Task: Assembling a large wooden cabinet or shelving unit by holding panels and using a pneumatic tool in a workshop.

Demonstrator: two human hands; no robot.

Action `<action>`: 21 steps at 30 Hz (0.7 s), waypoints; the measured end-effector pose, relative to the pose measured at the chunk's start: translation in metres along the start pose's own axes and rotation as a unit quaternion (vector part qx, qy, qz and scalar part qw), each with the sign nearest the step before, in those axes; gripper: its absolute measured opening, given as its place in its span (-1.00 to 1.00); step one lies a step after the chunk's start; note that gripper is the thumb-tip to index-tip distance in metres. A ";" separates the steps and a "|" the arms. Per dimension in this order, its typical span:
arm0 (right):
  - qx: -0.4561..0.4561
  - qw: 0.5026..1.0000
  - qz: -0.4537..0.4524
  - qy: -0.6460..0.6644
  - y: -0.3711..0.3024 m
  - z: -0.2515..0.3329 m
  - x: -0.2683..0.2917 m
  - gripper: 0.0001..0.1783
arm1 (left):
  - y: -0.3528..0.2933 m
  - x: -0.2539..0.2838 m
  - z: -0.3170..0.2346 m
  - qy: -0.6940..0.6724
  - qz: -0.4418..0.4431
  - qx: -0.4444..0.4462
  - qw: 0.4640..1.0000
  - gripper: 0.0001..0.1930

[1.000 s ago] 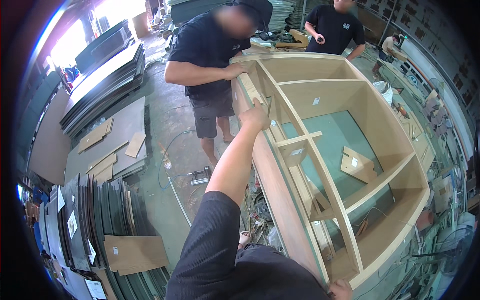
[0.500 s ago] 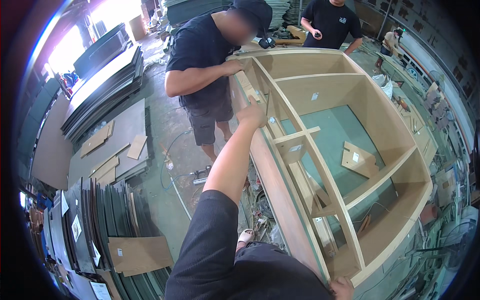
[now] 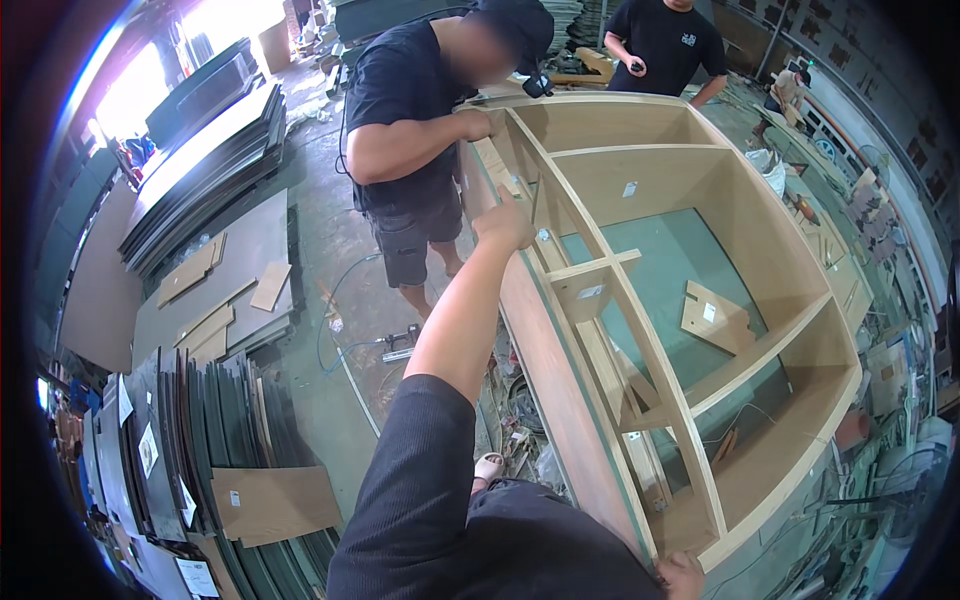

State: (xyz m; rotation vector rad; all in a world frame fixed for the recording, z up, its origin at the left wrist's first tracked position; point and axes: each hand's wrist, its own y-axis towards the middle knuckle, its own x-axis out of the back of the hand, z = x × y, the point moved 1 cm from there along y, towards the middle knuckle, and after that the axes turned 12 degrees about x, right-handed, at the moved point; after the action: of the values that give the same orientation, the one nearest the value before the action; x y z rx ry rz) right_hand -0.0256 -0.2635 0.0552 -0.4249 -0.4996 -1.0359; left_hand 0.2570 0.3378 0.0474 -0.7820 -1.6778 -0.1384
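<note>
A large pale wooden cabinet frame (image 3: 640, 262) with several compartments stands before me. Along its left side runs a long wooden board (image 3: 570, 365) with a dark green edge. Reaching forward, my left hand (image 3: 505, 224) is closed over the top edge of this board near its far part, one finger lying along it. My right hand (image 3: 682, 576) grips the near corner of the frame, where the long board ends; its fingertips are partly hidden. A co-worker's hand (image 3: 474, 124) rests on the far left corner of the frame.
A co-worker (image 3: 405, 110) bends over the far end; another person (image 3: 665, 45) stands behind. A notched wood piece (image 3: 718, 318) lies inside the frame. A nail gun-like tool (image 3: 402, 340) with a hose lies on the floor. Stacked dark panels (image 3: 225, 420) stand at left.
The co-worker at the far end has shifted slightly right, with the elbow bent more and the hand still at the corner. My two hands stay where they were.
</note>
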 end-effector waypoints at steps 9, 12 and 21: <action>0.012 0.999 -0.001 -0.049 0.000 0.003 0.000 -0.68 | -0.001 0.000 -0.001 0.001 -0.001 0.004 1.000 0.17; -0.040 0.999 -0.018 0.025 -0.003 -0.012 -0.004 -0.68 | 0.000 -0.002 -0.001 0.002 -0.003 0.006 1.000 0.17; 0.234 0.926 0.048 -0.292 -0.002 -0.032 0.000 -0.62 | 0.010 -0.012 0.003 -0.025 -0.026 0.005 0.999 0.19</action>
State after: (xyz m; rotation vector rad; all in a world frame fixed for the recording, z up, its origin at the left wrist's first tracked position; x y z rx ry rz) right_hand -0.0210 -0.2820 0.0291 -0.3184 -1.2193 -0.6485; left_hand 0.2611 0.3416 0.0328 -0.7388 -1.7464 -0.1472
